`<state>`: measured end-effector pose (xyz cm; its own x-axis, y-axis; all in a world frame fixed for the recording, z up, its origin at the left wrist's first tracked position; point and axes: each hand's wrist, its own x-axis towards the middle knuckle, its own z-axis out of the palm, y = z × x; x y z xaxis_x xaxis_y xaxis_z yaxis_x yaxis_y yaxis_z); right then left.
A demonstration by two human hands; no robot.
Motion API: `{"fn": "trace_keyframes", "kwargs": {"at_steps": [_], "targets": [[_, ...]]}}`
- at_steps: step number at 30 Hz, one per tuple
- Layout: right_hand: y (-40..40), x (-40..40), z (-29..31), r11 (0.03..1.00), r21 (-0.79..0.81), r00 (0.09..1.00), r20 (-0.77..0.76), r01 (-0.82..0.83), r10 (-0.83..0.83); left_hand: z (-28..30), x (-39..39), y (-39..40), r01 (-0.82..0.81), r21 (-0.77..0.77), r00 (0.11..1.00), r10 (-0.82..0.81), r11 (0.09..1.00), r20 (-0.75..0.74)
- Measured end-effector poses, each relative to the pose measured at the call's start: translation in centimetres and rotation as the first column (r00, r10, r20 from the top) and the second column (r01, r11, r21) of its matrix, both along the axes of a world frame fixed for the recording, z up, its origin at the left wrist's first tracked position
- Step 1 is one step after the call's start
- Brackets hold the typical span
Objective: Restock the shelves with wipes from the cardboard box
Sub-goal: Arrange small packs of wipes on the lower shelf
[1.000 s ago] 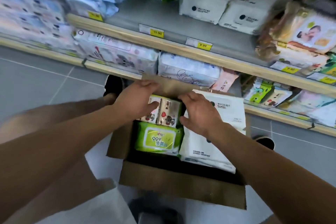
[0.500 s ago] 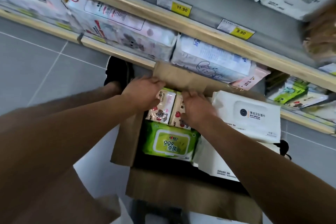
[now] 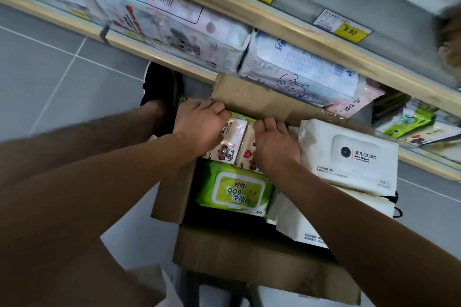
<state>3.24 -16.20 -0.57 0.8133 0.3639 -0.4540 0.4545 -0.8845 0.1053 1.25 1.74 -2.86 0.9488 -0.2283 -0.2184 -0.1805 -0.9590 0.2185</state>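
Here both hands are down in the cardboard box (image 3: 262, 266), at its far edge under the raised flap, working on two small cream packs printed with cartoon bears. The left hand (image 3: 199, 129) has its fingers curled over the top of the left bear pack (image 3: 225, 149); the right hand (image 3: 273, 147) curls the same way over the right bear pack (image 3: 245, 157), which stands touching the first. How far the fingertips reach behind the packs cannot be told, as the knuckles hide them.

The step looks like lifting this pair out together. To do it well, I would press the two packs against each other so they come up as one block, draw them straight up clear of the flap, and avoid dragging the green wipes pack (image 3: 234, 189) lying just in front. The large white wipes pack (image 3: 349, 157) at the box's right edge sits loosely and could slide. The shelf (image 3: 287, 24) above already carries stock, so a gap must be found.
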Motion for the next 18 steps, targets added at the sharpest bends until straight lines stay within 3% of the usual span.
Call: {"fn": "trace_keyframes", "kwargs": {"at_steps": [10,18], "targets": [[-1.5,-2.0,5.1,0.975,0.215,0.998,-0.033,0.051,-0.045,3.7,-2.9,0.3,-0.204,-0.275,0.979,0.197,0.94,-0.054],[-5.9,-3.5,10.8,0.869,0.491,0.97,0.177,0.061,-0.168,10.2,-5.6,0.2,-0.352,-0.349,0.911,0.404,0.868,0.086]]}}
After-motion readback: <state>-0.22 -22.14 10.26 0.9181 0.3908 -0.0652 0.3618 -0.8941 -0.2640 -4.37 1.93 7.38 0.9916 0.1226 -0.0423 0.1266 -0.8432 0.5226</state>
